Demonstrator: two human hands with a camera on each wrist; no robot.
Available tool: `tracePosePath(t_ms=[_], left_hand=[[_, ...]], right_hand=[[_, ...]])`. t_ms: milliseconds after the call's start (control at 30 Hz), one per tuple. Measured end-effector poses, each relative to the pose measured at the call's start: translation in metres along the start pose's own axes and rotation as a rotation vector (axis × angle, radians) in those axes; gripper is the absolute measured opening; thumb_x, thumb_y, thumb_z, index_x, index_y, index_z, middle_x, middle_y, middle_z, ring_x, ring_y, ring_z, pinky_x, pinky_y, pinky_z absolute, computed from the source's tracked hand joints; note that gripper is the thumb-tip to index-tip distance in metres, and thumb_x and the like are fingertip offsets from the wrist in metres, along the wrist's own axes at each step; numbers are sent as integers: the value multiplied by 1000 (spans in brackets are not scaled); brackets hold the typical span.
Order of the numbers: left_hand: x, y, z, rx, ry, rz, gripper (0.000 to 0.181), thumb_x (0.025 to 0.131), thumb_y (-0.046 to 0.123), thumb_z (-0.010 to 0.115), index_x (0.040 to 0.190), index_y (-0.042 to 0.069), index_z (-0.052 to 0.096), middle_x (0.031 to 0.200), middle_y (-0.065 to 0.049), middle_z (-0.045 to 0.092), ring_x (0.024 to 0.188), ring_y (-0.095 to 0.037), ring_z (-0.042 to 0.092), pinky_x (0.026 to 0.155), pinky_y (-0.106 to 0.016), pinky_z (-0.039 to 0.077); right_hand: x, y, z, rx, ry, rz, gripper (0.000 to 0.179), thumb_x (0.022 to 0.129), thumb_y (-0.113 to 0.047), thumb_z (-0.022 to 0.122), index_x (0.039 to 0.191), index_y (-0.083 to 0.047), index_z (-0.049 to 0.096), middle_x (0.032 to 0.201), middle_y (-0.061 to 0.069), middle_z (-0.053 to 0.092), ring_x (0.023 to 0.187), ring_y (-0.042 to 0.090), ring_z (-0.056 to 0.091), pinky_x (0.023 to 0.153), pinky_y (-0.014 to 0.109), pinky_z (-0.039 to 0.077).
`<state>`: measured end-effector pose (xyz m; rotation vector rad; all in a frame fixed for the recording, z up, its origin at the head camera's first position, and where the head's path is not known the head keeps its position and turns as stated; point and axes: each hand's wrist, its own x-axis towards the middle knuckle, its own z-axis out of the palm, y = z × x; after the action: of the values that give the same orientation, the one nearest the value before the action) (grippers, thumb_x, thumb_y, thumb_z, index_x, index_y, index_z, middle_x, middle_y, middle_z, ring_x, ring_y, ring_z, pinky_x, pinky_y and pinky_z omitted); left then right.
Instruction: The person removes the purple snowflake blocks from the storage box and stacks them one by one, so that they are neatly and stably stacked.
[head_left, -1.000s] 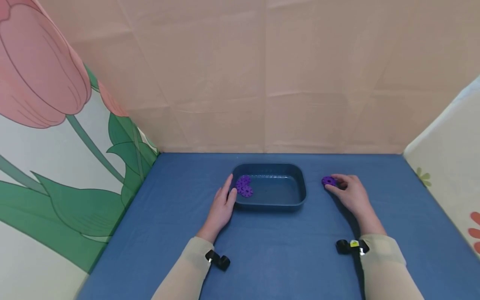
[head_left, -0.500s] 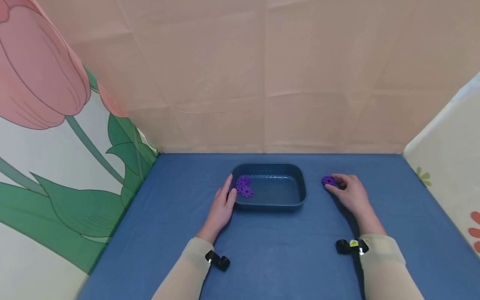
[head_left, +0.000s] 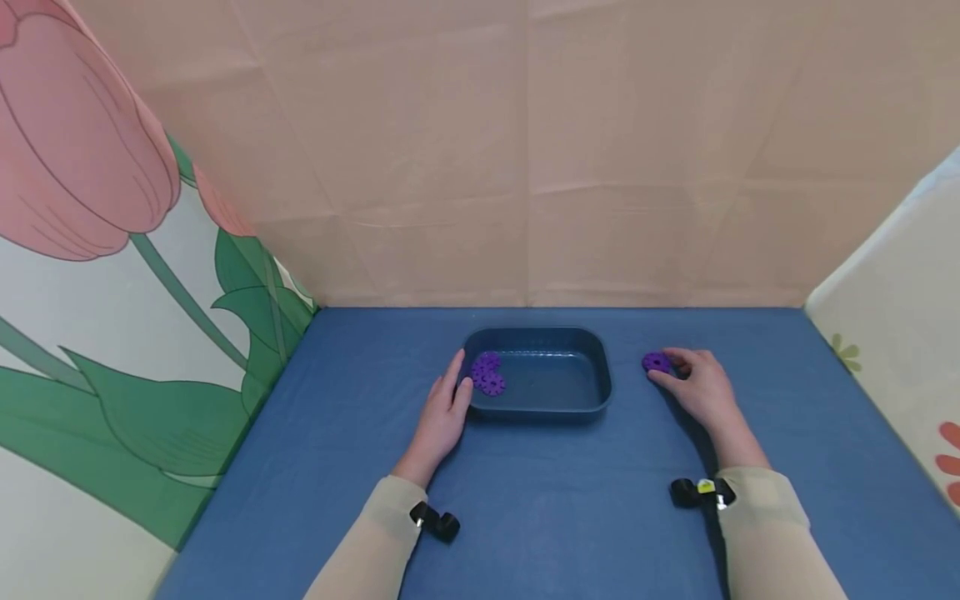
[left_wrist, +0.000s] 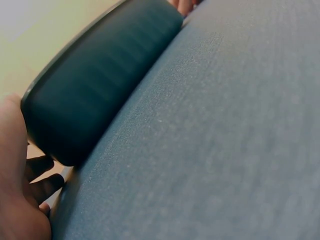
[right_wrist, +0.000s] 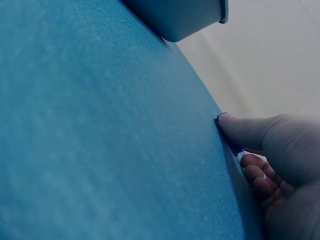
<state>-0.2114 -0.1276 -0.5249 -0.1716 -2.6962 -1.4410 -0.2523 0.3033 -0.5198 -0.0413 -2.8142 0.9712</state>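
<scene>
A dark teal tray (head_left: 551, 414) stands on the blue tabletop in the head view. Its left end is touched by my left hand (head_left: 441, 417), fingers straight along the wall and thumb at the front corner. In the left wrist view the tray's side (left_wrist: 95, 85) lies beside that hand (left_wrist: 20, 195). To the right of the tray, my right hand (head_left: 701, 390) pinches a purple notched building disc (head_left: 655, 362) low at the tabletop. The right wrist view shows the thumb on this disc (right_wrist: 231, 142), partly hiding it. Several like discs (head_left: 491, 383) lie overlapping in the tray's left end.
The blue tabletop (head_left: 555, 508) runs back to a beige cloth wall (head_left: 525, 167). A flower-print panel (head_left: 150, 400) borders the left side, and a pale panel (head_left: 885, 317) the right. Black wrist cameras (head_left: 435, 522) sit on both sleeves.
</scene>
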Motion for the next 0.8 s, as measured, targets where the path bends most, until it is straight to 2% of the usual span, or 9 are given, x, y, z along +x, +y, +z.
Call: tracePosePath(t_ms=[500,667,800], left_hand=[[0,0,-1,0,3,5,55,102,62,30,154,52,16,162,18,25,152,-38,18,118,-63,22],[0,0,-1,-1,6,6,55,102,63,30,154,52,16,161,19,25,152,-38,18,118,-63,21],[0,-1,-1,-6,2,10,56,101,65,29,154,52,16,162,19,25,152,-39,18,118,-63,22]], right_hand=[[2,2,0,-4,-5,10,62,94,-45,67,138,-2,55,126,27,49,112,43,49,87,61,44],[0,0,-2,49,4,2,64,94,-45,65,141,-2,53,126,27,51,113,43,50,88,60,44],[-1,-7,-5,105,59,3,65,94,-46,65,144,-6,51,125,24,52,113,41,53,89,59,46]])
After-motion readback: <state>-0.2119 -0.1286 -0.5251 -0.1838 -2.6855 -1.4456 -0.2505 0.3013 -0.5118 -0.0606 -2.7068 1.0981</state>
